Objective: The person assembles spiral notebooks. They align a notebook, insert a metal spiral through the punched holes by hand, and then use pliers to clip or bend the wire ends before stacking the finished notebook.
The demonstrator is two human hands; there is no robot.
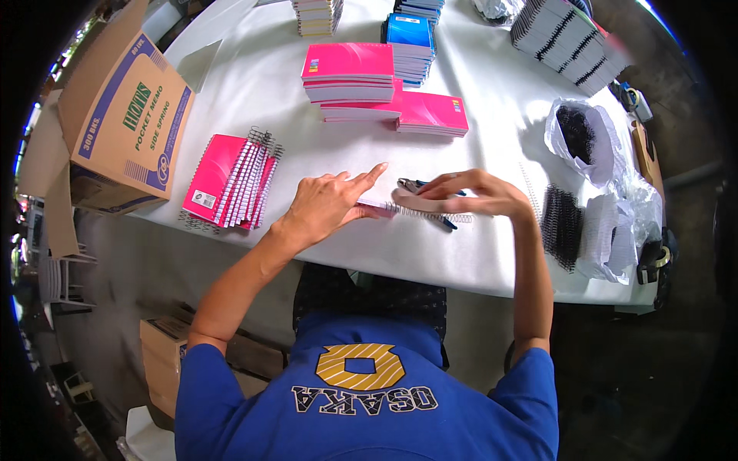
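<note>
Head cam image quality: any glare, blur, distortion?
Head view: fisheye bows the near edge of the table, corners black; white tabletop bright, floor at right dark; right hand looks slightly motion-blurred; pinkish smear at upper right too blurred to identify.

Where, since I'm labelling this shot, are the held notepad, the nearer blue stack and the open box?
Held notepad (pixel 374 202): head view, on its pale page edge.
Nearer blue stack (pixel 409 32): head view, on the top cover.
Open box (pixel 127 115): head view, on its printed side.
</note>
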